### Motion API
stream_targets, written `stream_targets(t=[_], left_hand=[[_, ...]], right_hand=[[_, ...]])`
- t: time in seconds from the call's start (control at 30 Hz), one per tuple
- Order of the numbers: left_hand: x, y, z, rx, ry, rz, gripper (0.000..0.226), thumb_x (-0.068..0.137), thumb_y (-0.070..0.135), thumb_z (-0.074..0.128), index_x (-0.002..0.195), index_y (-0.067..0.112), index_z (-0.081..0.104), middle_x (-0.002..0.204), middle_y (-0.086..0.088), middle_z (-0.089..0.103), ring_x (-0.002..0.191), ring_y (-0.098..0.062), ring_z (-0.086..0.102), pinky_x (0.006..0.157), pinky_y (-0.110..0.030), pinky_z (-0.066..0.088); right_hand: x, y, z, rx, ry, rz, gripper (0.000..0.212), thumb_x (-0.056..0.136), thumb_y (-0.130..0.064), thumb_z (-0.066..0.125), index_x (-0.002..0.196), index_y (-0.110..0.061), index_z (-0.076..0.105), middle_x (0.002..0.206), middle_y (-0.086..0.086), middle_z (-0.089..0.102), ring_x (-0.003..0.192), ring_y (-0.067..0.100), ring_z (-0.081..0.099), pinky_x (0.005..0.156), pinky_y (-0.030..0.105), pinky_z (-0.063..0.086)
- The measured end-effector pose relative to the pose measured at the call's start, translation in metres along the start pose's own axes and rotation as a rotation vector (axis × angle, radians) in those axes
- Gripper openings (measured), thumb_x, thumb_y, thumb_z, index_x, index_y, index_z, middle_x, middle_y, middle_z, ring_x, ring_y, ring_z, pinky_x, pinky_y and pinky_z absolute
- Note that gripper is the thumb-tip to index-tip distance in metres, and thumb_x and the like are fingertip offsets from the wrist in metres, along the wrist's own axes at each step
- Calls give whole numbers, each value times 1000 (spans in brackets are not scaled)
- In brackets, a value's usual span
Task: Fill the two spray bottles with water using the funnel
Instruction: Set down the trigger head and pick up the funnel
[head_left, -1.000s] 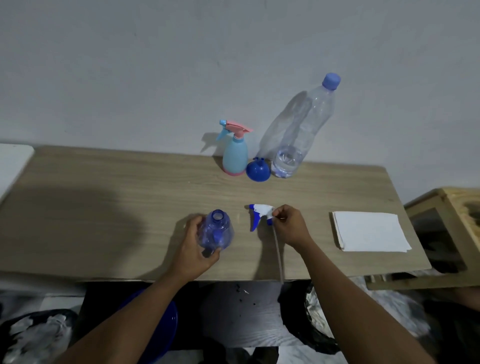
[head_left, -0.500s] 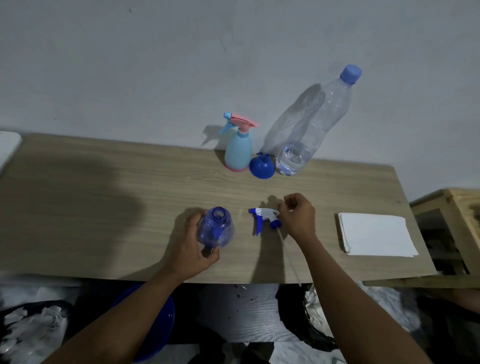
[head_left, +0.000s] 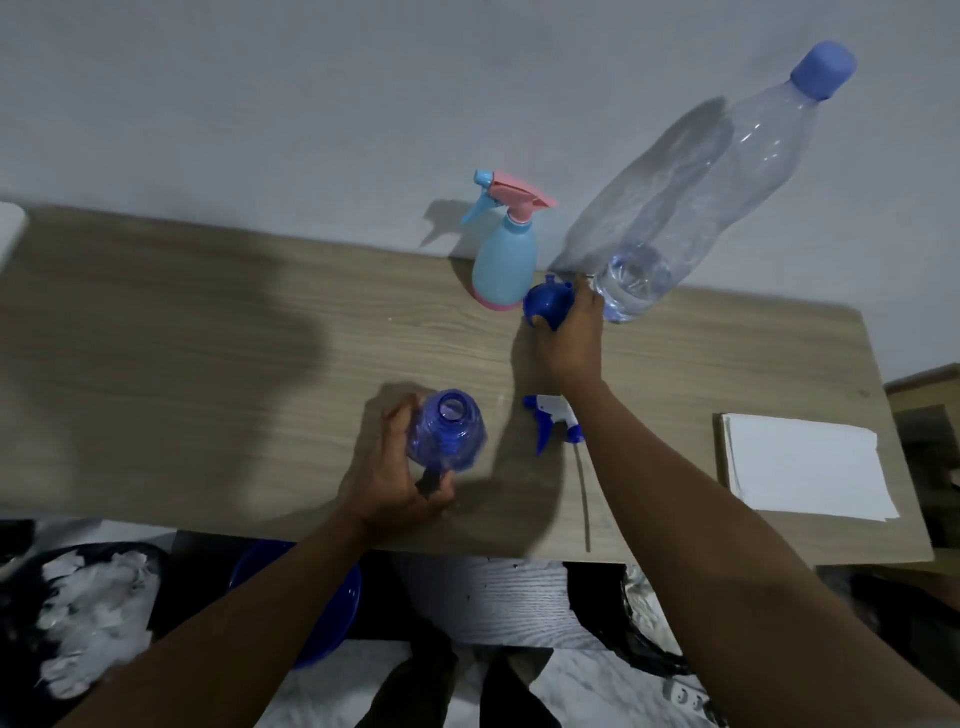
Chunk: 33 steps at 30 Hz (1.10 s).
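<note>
Head: right fingers (head_left: 584, 304) grip funnel (head_left: 545, 302); left fingers (head_left: 396, 418), bottle (head_left: 451, 439).

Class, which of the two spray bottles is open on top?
The clear blue spray bottle in the left hand: its neck is bare. The pale blue bottle has its pink sprayer on.

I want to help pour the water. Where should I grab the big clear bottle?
Take the bottle round its middle, coming from the front-right: the wall stands close behind it, and the funnel and right hand crowd its left foot. It's tall, with water only at the bottom.
</note>
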<state>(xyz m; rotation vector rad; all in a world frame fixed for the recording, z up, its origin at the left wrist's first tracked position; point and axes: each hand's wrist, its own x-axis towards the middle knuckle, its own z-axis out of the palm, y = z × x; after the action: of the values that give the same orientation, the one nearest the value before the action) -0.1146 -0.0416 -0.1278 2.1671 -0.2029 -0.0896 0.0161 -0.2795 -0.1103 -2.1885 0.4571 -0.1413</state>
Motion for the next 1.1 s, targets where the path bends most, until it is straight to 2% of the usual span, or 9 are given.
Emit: stream_targets(t=[0.1, 0.2, 0.27, 0.33, 0.47, 0.63, 0.8, 1.0, 1.1], left_hand=[[0, -3, -2, 16, 19, 20, 87, 63, 37, 65, 135, -7, 45, 126, -6, 50, 112, 5, 43, 96, 1, 31], [1, -3, -3, 35, 31, 6, 88, 62, 39, 65, 138, 2, 43, 129, -5, 52, 111, 6, 43, 91, -18, 43], [1, -3, -2, 36, 29, 13, 88, 62, 39, 65, 139, 4, 41, 129, -4, 52, 111, 7, 42, 91, -25, 44], [1, -4, -1, 42, 35, -3, 90, 61, 38, 68, 140, 4, 41, 130, -9, 55, 110, 4, 44, 91, -23, 44], [-1, -5, 1, 59, 35, -31, 95, 59, 46, 65, 143, 15, 34, 137, -9, 53, 115, -8, 51, 90, -25, 45], [-3, -8, 0, 32, 23, 36, 91, 65, 46, 66, 143, 20, 28, 137, -8, 53, 115, -13, 56, 89, -19, 46], [-6, -9, -2, -13, 10, 112, 91, 68, 22, 84, 141, 13, 31, 134, -13, 53, 115, 4, 45, 94, 4, 31], [-11, -5, -3, -60, 16, 194, 89, 75, 15, 85, 146, 2, 33, 140, -2, 42, 126, 18, 36, 100, 0, 31], [-15, -3, -5, -53, 70, 227, 92, 77, 15, 84, 149, 0, 29, 148, -5, 36, 136, 15, 28, 105, -4, 31]], right_hand=[[-16, 8, 5, -63, 0, 39, 60, 87, -12, 72, 139, -8, 44, 140, 11, 39, 126, 24, 45, 108, 37, 42], [-26, 15, 2, -26, -1, 55, 71, 80, -17, 78, 141, -10, 42, 141, 10, 40, 126, 21, 44, 106, 32, 41], [-24, 15, -1, -55, 7, 29, 60, 74, -17, 80, 127, -12, 53, 127, 8, 55, 116, 24, 53, 103, 39, 48], [-24, 11, -5, -62, 26, 7, 43, 69, -18, 79, 107, -17, 58, 105, 2, 62, 99, 23, 60, 90, 45, 54], [-38, 0, -15, -37, -4, 6, 63, 74, -25, 81, 129, -14, 52, 126, 5, 47, 111, 16, 49, 91, 25, 44], [-58, -8, -32, 124, 65, 65, 65, 73, -26, 82, 131, -15, 56, 125, 3, 45, 104, 14, 56, 83, 16, 45], [-82, -28, -52, 447, 35, 165, 63, 79, -27, 83, 135, -20, 54, 118, 0, 59, 99, 16, 66, 80, 30, 56], [-110, -52, -77, 916, -82, 354, 54, 85, -29, 77, 128, -3, 57, 97, 5, 69, 95, 22, 69, 81, 52, 60], [-120, -63, -88, 920, -153, 333, 49, 87, -24, 73, 131, -7, 58, 115, 7, 70, 102, 21, 71, 85, 58, 58]])
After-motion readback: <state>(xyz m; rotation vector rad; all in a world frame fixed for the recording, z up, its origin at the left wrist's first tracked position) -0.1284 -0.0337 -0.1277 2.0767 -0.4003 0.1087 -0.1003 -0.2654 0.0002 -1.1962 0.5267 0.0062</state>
